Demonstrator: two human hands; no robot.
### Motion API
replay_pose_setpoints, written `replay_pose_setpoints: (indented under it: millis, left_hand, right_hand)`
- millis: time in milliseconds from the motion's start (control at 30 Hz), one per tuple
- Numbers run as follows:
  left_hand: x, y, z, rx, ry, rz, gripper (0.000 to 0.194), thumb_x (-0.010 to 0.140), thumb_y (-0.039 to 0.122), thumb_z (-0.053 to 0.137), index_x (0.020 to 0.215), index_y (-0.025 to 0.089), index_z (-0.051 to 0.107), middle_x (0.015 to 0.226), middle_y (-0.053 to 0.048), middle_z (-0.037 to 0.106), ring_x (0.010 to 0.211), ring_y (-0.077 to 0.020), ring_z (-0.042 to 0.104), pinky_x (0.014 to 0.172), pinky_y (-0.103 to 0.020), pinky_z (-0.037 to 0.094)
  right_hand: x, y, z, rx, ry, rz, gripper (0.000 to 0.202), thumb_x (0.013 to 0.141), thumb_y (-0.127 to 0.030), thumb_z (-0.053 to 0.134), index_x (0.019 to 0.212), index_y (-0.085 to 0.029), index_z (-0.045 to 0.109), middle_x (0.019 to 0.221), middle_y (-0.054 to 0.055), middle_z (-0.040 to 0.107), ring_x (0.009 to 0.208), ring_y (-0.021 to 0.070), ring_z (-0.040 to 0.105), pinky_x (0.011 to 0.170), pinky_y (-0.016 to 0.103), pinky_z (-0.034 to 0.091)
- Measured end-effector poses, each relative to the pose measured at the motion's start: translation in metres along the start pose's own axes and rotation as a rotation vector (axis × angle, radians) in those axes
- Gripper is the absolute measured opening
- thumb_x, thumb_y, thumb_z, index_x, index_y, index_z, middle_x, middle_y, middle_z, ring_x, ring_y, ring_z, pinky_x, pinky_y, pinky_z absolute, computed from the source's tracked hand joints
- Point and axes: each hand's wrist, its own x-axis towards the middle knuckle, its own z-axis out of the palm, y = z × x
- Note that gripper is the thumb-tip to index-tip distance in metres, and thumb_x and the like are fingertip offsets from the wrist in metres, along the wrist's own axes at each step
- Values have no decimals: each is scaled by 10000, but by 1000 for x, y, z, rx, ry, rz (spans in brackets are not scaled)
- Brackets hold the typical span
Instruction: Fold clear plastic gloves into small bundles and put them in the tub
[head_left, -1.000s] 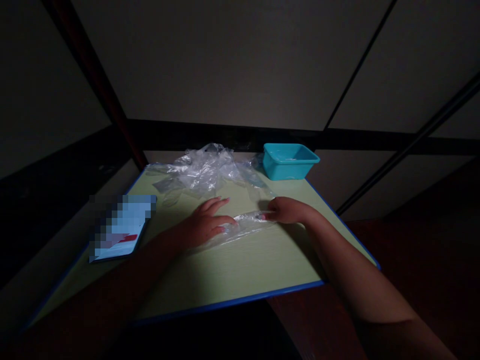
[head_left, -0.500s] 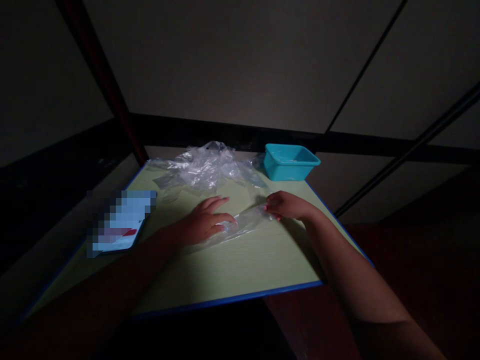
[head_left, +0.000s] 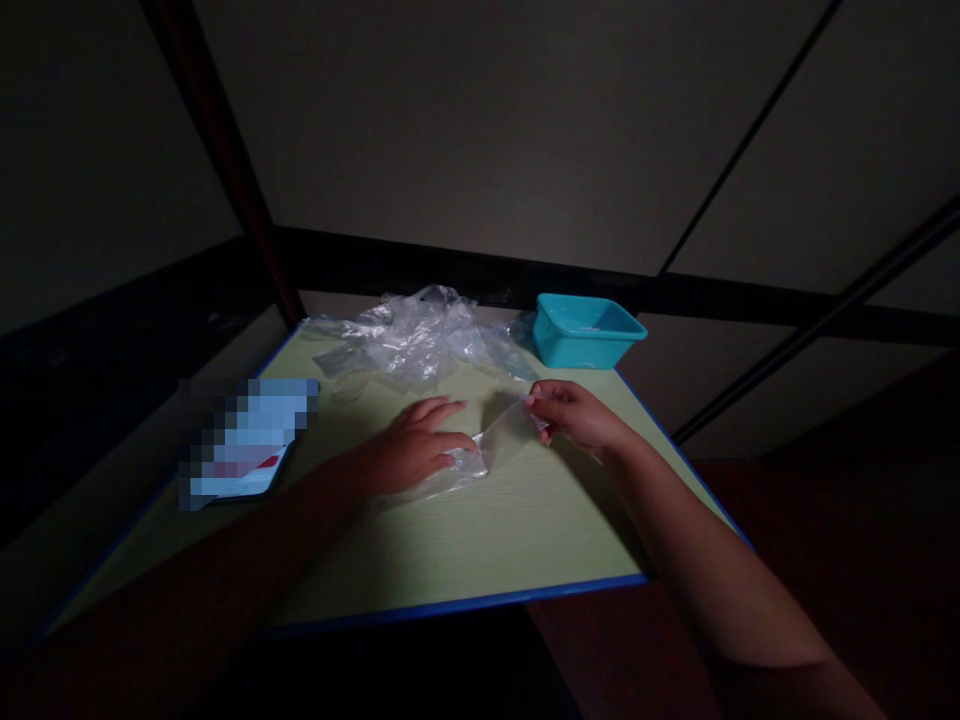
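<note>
A clear plastic bag (head_left: 466, 468) lies on the pale green table between my hands. My left hand (head_left: 415, 446) rests on the bag's left part with its fingers spread. My right hand (head_left: 570, 414) pinches the bag's right end and holds it raised off the table, so that this end slants upward from a crease near my left fingertips. Beyond my hands, a heap of crumpled clear plastic (head_left: 427, 335) spreads over the back of the table.
A turquoise plastic basket (head_left: 589, 348) stands at the table's back right corner. At the left edge lies a phone (head_left: 259, 440), partly pixelated. The table (head_left: 450, 560) has a blue edge, and a panelled wall rises behind it.
My right hand has lifted the bag's right end and folded it upward. My left hand stays spread on the bag. The whole view has shifted slightly.
</note>
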Motion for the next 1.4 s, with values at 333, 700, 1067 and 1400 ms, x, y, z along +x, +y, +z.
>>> replay_pose_setpoints:
  millis: [333, 700, 1067, 1400]
  left_hand:
    - [2, 8, 1, 56, -22, -1, 352, 874, 218, 548, 1184, 374, 608, 1486, -17, 289, 1353, -306, 224, 1098, -473, 247]
    - [1, 6, 3, 30, 28, 21, 281, 880, 237, 530, 1133, 326, 612, 1455, -21, 310, 1351, -300, 222, 1092, -475, 261]
    - [1, -3, 6, -15, 238, 78, 171, 791, 338, 646, 855, 187, 595, 1135, -76, 503, 1163, -271, 395, 1000, -412, 375]
    - [1, -18, 16, -58, 272, 124, 243, 773, 422, 652, 876, 208, 600, 1128, -75, 502, 1140, -253, 398, 975, -369, 373]
  right_hand:
    - [0, 3, 24, 244, 39, -180, 380, 658, -481, 743, 641, -162, 537, 569, -37, 544, 519, 74, 471, 527, 208, 379]
    - [-5, 10, 40, 244, -153, -274, 286, 803, -429, 656, 738, -169, 556, 695, -11, 571, 624, 101, 503, 626, 245, 388]
    - [-8, 4, 34, -111, -385, -543, 562, 930, -578, 269, 959, -170, 655, 1039, 103, 613, 1055, 211, 551, 966, 397, 375]
    - [-2, 18, 34, -601, -265, -686, 408, 883, -280, 551, 1277, -188, 510, 1303, 137, 541, 1246, 225, 452, 1029, 435, 362]
